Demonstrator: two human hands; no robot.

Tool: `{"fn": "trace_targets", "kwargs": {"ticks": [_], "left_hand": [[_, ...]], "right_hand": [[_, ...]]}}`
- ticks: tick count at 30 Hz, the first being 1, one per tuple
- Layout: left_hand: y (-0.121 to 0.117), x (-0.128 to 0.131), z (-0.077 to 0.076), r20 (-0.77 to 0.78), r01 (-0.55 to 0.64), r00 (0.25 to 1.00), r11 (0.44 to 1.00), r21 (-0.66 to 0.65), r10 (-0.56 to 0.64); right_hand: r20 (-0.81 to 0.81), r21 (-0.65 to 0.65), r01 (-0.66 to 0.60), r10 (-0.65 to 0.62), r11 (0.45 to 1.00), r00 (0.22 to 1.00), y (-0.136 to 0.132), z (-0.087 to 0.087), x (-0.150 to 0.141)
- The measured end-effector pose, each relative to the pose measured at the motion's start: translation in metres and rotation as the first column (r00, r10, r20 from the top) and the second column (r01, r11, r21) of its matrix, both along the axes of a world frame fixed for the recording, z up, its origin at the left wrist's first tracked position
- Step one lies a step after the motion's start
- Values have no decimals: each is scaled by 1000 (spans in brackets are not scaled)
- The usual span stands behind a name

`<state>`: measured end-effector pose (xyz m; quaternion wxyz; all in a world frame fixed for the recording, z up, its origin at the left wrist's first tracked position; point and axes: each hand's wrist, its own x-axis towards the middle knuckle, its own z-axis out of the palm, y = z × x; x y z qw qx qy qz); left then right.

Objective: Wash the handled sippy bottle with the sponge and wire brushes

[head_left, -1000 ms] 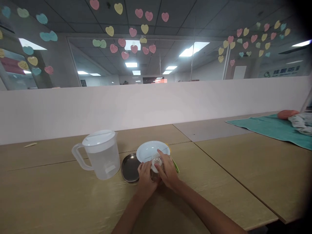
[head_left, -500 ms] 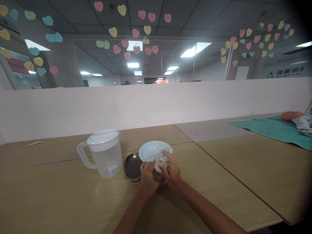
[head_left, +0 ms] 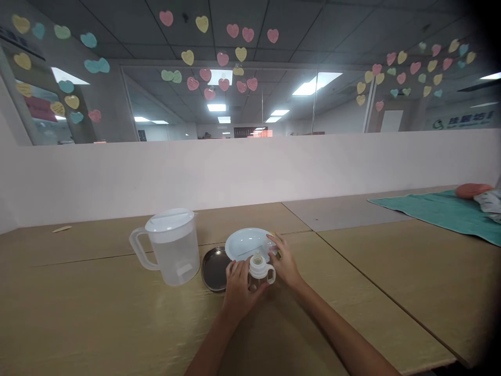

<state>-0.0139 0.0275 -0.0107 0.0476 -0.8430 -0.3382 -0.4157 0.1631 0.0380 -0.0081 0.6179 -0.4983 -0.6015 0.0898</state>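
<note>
A baby bottle with a white collar, a pale teat and a white side handle stands upright near the middle of the table. My left hand is wrapped round its body from the left. To the upper right, my right hand pinches a clear bottle cap, apart from the bottle and over the edge of a pale blue bowl. Behind the left fingers, a dark metal tray is partly covered by the bowl and the hand.
On the left stands a translucent lidded pitcher, its handle facing left. A thin wooden stick lies at the far left. At the far right a teal cloth is spread, with a reddish-orange item on it. A white low wall borders the table.
The clear cap has come off the bottle and moved up and right in my right hand, uncovering the teat. My left hand keeps its hold on the bottle. The view has shifted slightly.
</note>
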Motion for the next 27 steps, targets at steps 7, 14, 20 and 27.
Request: {"fn": "trace_targets", "kwargs": {"ticks": [7, 14, 20, 27], "left_hand": [[-1, -1, 1, -11, -10, 1000, 1000, 26, 10], [-1, -1, 2, -1, 1, 1000, 1000, 17, -1], [0, -2, 1, 0, 1, 1000, 1000, 7, -1], [2, 0, 1, 62, 13, 998, 999, -46, -10]], "right_hand": [[-37, -41, -99, 98, 994, 995, 6, -3, 4], [-13, -106, -105, 104, 989, 994, 4, -3, 4], [43, -66, -95, 98, 993, 994, 1, -3, 6], [246, 1, -157, 152, 988, 957, -21, 9, -16]]}}
